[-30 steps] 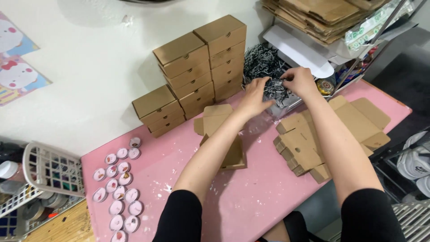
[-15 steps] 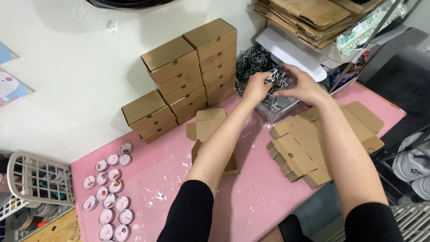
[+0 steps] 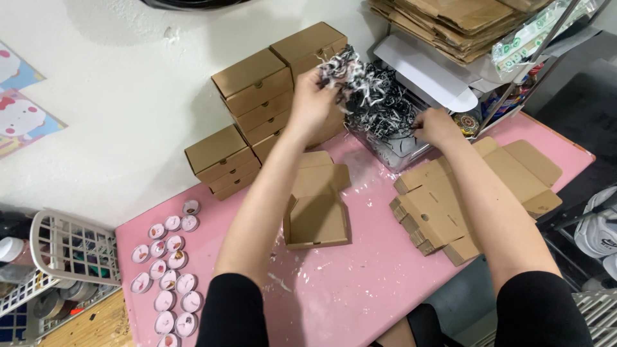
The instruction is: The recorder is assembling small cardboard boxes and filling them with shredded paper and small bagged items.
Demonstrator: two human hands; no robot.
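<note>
Two hands: both at work over the clear container of shredded filler, at the far side of the pink desk [image 3: 360, 283].
Left hand [image 3: 313, 96]: raised above the container, fingers closed on a tuft of black-and-white shredded paper filler [image 3: 360, 83], palm turned toward the stacked boxes.
Right hand [image 3: 436, 126]: lower, at the near rim of the clear plastic container [image 3: 395, 151], fingers pinched into the shreds; how tight the pinch is cannot be told.
Filler: one tangled mass, partly lifted by the left hand, the rest heaped in the container.
Open box: a small brown cardboard box [image 3: 317, 218] lies with its lid flap back on the desk, just nearer the person than the container, under the left forearm; its inside shows bare.
How to do it well: as a judgement, pull the tuft free with the right hand holding the rest down, so strands do not drag out, and take only enough to fit the box.
Arm pose: both forearms stretched forward and apart, the left angled higher, the right flatter over the flat cardboard blanks [image 3: 450, 199].
Around: closed brown cardboard boxes [image 3: 257, 96] stacked against the wall; small round white-and-pink tins [image 3: 168, 270] in rows at the left edge; white plastic basket [image 3: 74, 247] beside them.
</note>
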